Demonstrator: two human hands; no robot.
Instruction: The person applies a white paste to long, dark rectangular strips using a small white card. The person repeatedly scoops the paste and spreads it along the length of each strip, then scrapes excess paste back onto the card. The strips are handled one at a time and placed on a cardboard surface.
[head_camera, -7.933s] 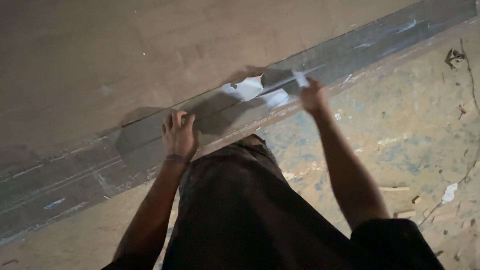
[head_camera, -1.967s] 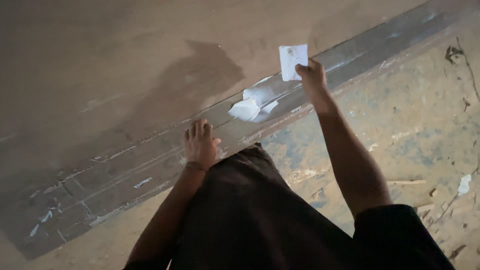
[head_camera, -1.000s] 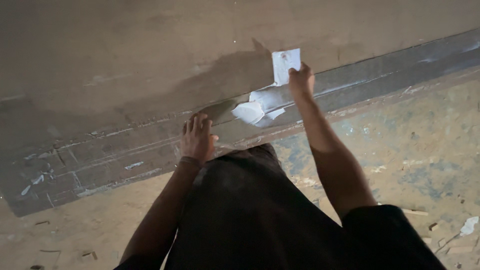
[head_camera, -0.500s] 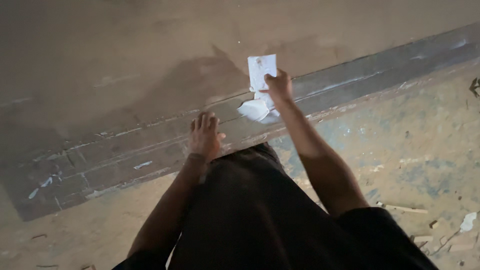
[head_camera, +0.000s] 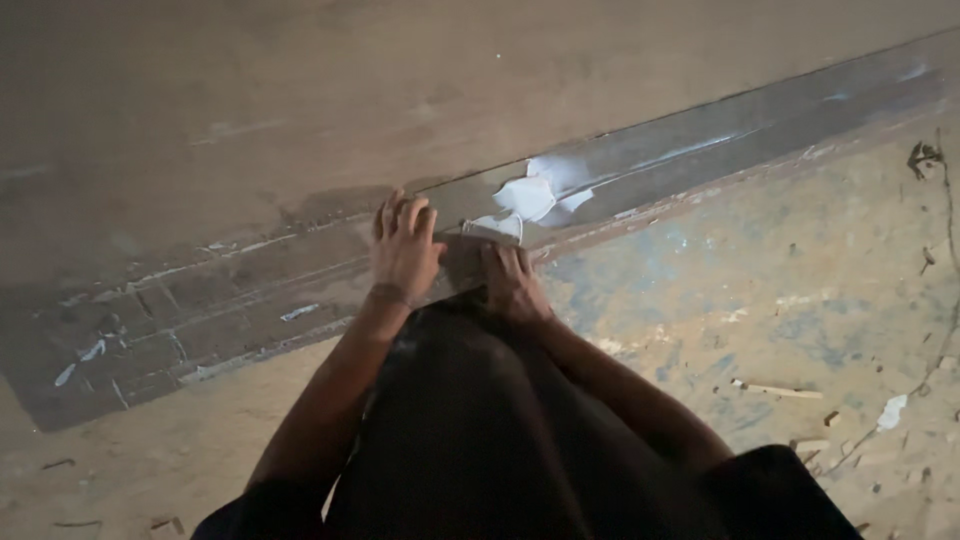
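Down at floor level, seen from above over a dark-trousered knee (head_camera: 470, 440), a person crouches at the foot of a plain brown wall (head_camera: 400, 90) where a long grey metal strip (head_camera: 720, 130) runs along the wall's base, meeting a worn, paint-flecked floor (head_camera: 780, 290). Both hands are pressed to this strip, close together. The left hand (head_camera: 404, 250) lies flat on it, fingers spread and pointing up toward the wall, empty of anything. The right hand (head_camera: 512, 280) sits just beside it, fingers stretched forward with their tips touching the lower edge of a crumpled white sheet of paper or film (head_camera: 522, 200) that lies on the strip; the hand is open and pressing down rather than gripping, though whether a fingertip has caught the sheet's edge cannot be told. The white sheet is partly lifted and wrinkled, with a smaller torn white piece (head_camera: 575, 200) just to its right. The work appears to be the smoothing down or peeling of this sheet at the strip, with the left hand bracing. A sensible next move would call for steady fingertip pressure along the sheet's edge. Small wood splinters (head_camera: 775, 390) and white scraps (head_camera: 890, 412) are scattered on the floor, well apart from the hands.
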